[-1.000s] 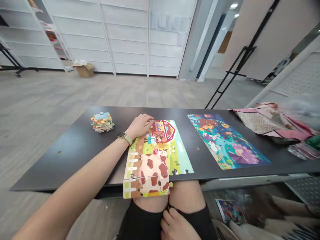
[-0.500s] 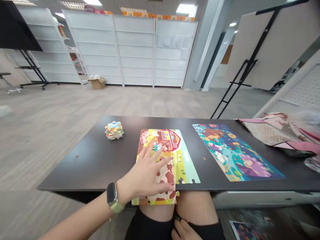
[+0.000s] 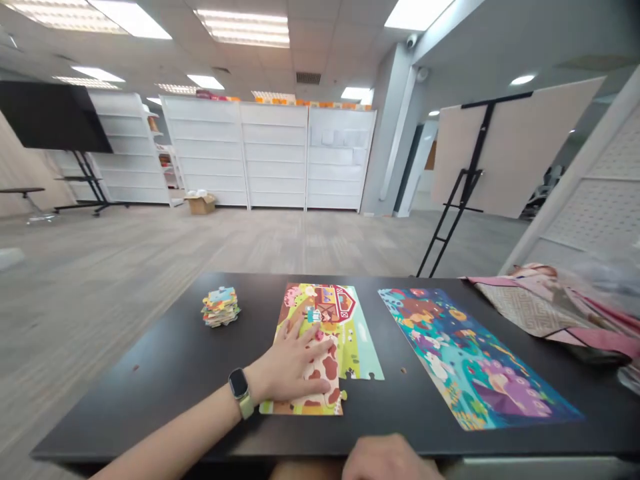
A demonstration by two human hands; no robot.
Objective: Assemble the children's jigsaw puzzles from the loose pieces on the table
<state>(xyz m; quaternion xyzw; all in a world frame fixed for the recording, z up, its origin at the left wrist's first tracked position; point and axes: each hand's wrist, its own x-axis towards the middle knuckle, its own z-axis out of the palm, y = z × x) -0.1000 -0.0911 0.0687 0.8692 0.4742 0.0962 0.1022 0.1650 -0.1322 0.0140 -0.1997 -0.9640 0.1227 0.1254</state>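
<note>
Left hand (image 3: 293, 353) lay palm down on the lower part of a farm jigsaw puzzle (image 3: 320, 333), fingers spread and flat over the cow picture. The hand was fully open and had hold of nothing. A watch (image 3: 239, 385) sat on that wrist. The puzzle lay on a black table (image 3: 150, 413), close to the near edge, with a red barn at its far end and uneven, tabbed edges at the near right corner.

Right hand (image 3: 385, 460) was at 5 o'clock from the left hand, at the table's near edge. Only its back and knuckles showed, so the grip could not be told.

A stack of puzzle pieces (image 3: 221, 307) stood at 10 o'clock from the left hand, apart from it. A second puzzle (image 3: 465, 353), bright blue with a peacock, lay at 3 o'clock from the farm puzzle, just clear of it. A patterned cloth (image 3: 535, 307) was bunched at the table's 2 o'clock corner.
</note>
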